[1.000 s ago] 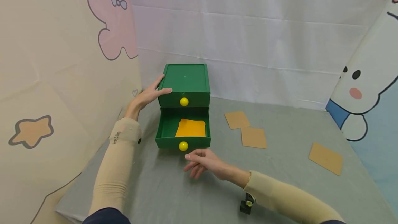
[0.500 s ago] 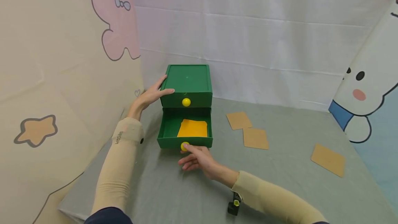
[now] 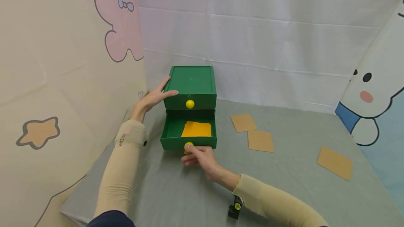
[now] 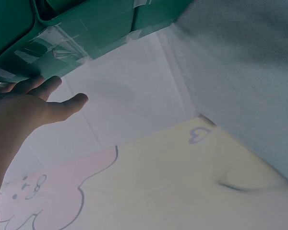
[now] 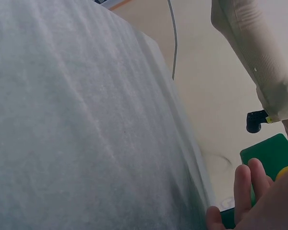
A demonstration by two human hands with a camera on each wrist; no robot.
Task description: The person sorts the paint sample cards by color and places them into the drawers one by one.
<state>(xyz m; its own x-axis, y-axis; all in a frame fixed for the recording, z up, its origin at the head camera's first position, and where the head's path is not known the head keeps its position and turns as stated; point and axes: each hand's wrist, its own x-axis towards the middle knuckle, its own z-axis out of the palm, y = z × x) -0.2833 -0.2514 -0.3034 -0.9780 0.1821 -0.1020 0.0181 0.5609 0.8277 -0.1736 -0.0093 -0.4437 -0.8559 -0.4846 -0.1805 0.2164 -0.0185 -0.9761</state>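
A small green drawer cabinet (image 3: 193,80) stands on the grey-covered table. Its lower drawer (image 3: 172,143) is pulled out and has a flat orange-yellow piece (image 3: 197,129) lying inside. With thumb and fingers, my right hand (image 3: 204,158) pinches the yellow knob (image 3: 188,145) on that drawer's front. My left hand (image 3: 153,98) rests on the cabinet's left side, fingers straight along it and thumb over the top front edge. In the left wrist view, the fingers of the left hand (image 4: 31,103) lie against the green wall (image 4: 101,40), which has clear tape on it.
Several flat tan squares lie right of the cabinet: a back one (image 3: 243,122), a middle one (image 3: 261,141) touching it, and one farther right (image 3: 335,163). A white curtain (image 3: 258,45) hangs behind the table, with a printed cream sheet (image 3: 63,73) at left.
My right hand has come up from below the drawer and taken hold of its knob. The lower drawer has slid in slightly. My left hand stays on the cabinet.
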